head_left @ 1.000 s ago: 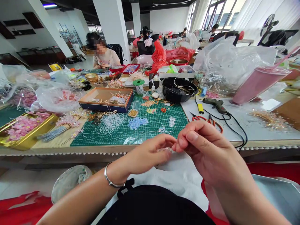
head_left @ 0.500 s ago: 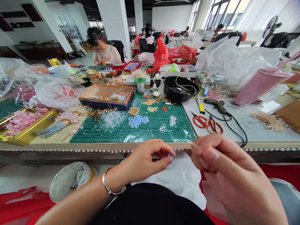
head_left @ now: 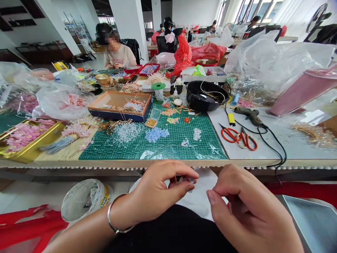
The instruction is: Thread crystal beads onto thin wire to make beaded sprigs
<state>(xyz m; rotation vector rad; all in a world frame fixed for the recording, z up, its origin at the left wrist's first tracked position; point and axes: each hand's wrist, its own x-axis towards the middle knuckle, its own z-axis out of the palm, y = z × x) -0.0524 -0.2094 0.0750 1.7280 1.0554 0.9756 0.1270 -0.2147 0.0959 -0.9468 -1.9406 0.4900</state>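
Note:
My left hand (head_left: 163,191), a silver bangle on its wrist, pinches a small cluster of pale, clear-bluish beads (head_left: 191,180) between thumb and fingertips. Most of the cluster is hidden by the fingers. Just to the right, my right hand (head_left: 247,207) is closed in a pinch, thumb against forefinger. Whatever lies between those fingertips is too fine to make out. Both hands hover over my lap, in front of the table edge. Beyond them, on the green cutting mat (head_left: 158,149), lie blue flower-shaped pieces (head_left: 157,134), clear beads (head_left: 126,133) and small pale pieces (head_left: 197,134).
Red-handled scissors (head_left: 237,137) and a glue gun (head_left: 249,116) with its cable lie at right. Behind the mat stand a box (head_left: 119,117) and a black bowl (head_left: 206,102). A gold tray (head_left: 39,146) holds pink flowers. A bucket (head_left: 79,202) stands below; a co-worker (head_left: 119,54) sits opposite.
My right hand has moved down and slightly left, its thumb now pointing toward my left hand. My left hand still pinches the bead cluster. The view has shifted slightly.

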